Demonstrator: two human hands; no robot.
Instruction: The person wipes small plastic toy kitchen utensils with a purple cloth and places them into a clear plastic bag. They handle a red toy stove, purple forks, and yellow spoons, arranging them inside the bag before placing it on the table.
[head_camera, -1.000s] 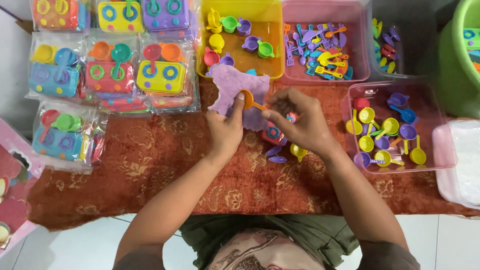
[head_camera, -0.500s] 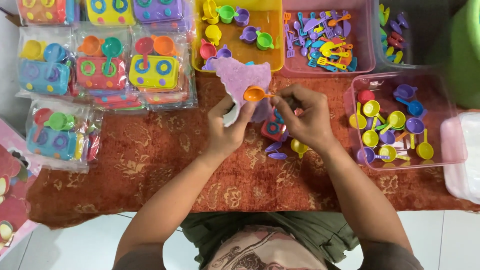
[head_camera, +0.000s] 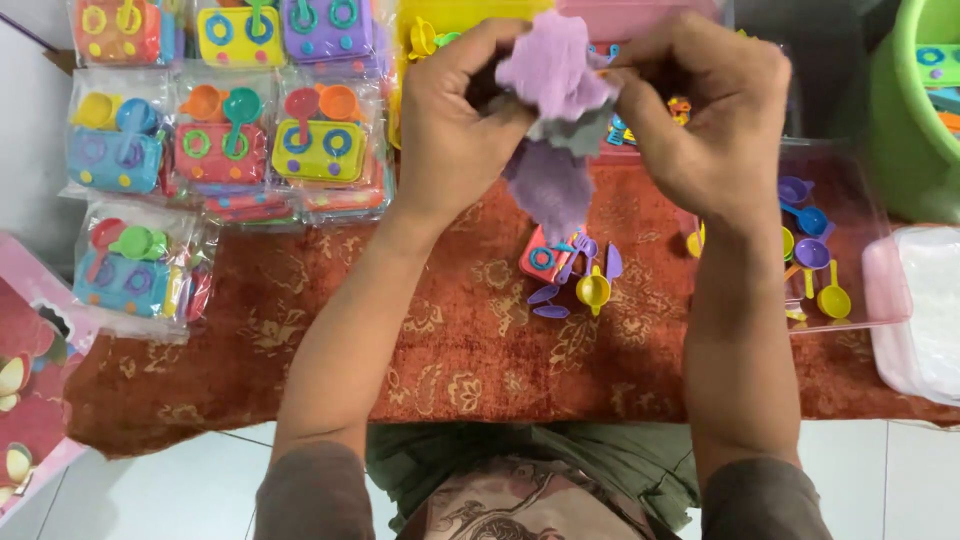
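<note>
Two bare hands meet high in my view, raised above the table, and both pinch the same thing: a purple bag (head_camera: 553, 110) of thin, soft material, crumpled at the top where the fingers gather it. My left hand (head_camera: 455, 125) closes on the bag's upper left edge, thumb and fingers curled tight against it. My right hand (head_camera: 705, 120) closes on the upper right edge in the same way, so the bag sits directly between the two grips, touching both, neither hand nearer than the other. Its long axis runs straight down from the fingers toward the table, the lower end hanging loose and free. Whether anything lies inside the bag I cannot tell; the folds hide it.

Just below the hanging end, on the rust-red patterned cloth (head_camera: 470, 340), lie a small red toy stove (head_camera: 543, 260), a few purple toy spoons (head_camera: 575, 275) and a yellow toy cup (head_camera: 594, 290), well apart from the hands. To my right a clear pink tray (head_camera: 880, 290) holds more small purple and yellow toy utensils. To my left lie sealed clear packets of toy kitchen sets (head_camera: 230, 150) in several rows.
</note>
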